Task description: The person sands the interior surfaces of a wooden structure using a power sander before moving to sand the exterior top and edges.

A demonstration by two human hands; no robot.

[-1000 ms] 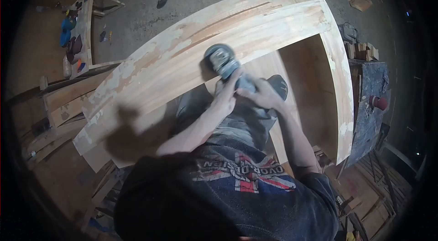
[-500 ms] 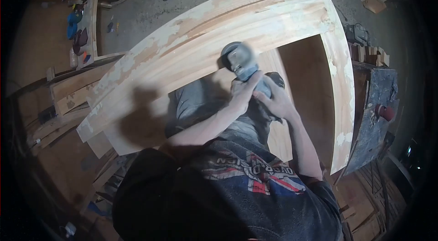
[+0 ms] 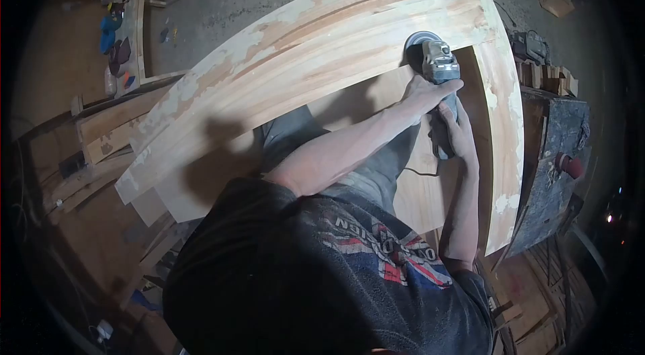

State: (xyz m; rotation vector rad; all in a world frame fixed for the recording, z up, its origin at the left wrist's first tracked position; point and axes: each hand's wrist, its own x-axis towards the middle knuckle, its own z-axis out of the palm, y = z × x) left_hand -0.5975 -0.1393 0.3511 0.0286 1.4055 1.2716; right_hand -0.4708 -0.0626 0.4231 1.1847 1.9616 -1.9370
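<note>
Black T-shirt [image 3: 316,274] with Union Jack print, grey trousers [image 3: 376,167].

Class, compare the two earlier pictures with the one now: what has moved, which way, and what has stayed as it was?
The sander has travelled rightward along the curved wooden frame, from near its middle towards the right corner. Both arms stretched out with it: the left hand stays on the head, the right hand on the rear body. Nothing was let go. The frame, the bench at the right and the floor clutter look unchanged.

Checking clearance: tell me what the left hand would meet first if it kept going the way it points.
The left hand points up-right along the angle grinder; beyond it, probably the curved wooden frame, though depth is unclear.
</note>
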